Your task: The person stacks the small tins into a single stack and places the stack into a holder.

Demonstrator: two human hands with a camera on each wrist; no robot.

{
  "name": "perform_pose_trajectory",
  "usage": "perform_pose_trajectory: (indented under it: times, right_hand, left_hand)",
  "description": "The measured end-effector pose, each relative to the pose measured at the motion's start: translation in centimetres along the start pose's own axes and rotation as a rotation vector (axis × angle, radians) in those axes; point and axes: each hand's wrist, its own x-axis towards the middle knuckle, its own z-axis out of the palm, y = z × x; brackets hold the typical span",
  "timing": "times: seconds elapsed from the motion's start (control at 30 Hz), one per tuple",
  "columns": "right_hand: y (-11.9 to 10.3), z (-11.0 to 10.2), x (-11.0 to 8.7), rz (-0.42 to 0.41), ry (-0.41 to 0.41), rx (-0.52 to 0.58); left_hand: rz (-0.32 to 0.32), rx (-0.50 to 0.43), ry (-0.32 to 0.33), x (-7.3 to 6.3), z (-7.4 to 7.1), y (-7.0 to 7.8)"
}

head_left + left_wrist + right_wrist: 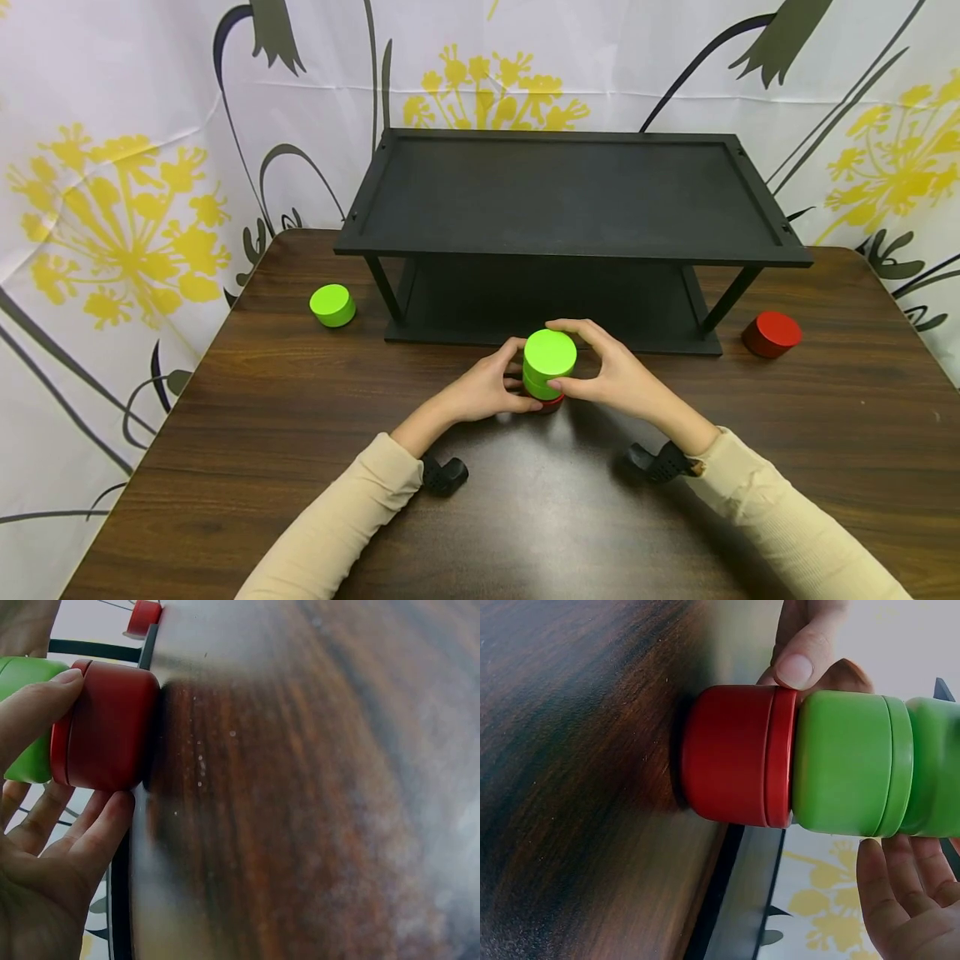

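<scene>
A stack of three round lidded containers stands on the table. At its base is a red container [731,754], with a green container [844,761] on it and a second green container [550,353] on top. My left hand [486,385] grips the red one low on the stack. Its thumb [56,694] lies at the red lid's rim and its fingertips touch the opposite side. Higher up, my right hand [618,379] holds the top green container between thumb and fingers. Its fingers [904,881] reach along the side of the green containers.
Behind the stack stands a black two-level shelf [562,196], its lower board close beyond my hands. Left of the shelf sits another green container [332,305]; another red container [772,333] is at its right. A flowered curtain [127,217] hangs behind the wooden table [300,400].
</scene>
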Motion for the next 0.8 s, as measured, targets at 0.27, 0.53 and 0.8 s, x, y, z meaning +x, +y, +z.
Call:
perform_pose_trajectory:
  times: [0.27,0.53,0.8]
  right_hand:
    - [0.05,0.01,-0.03,-0.003,0.003,0.007]
    - [0.06,-0.04,-0.02,-0.004,0.0,0.005]
    - [0.31,-0.21,-0.11,-0.017,-0.006,0.0]
  left_hand:
    - [-0.009,-0.012,-0.006,0.03,-0.01,0.04]
    - [-0.011,-0.018,-0.009,0.07,-0.06,0.02]
    - [-0.008,-0.009,-0.006,0.06,-0.01,-0.02]
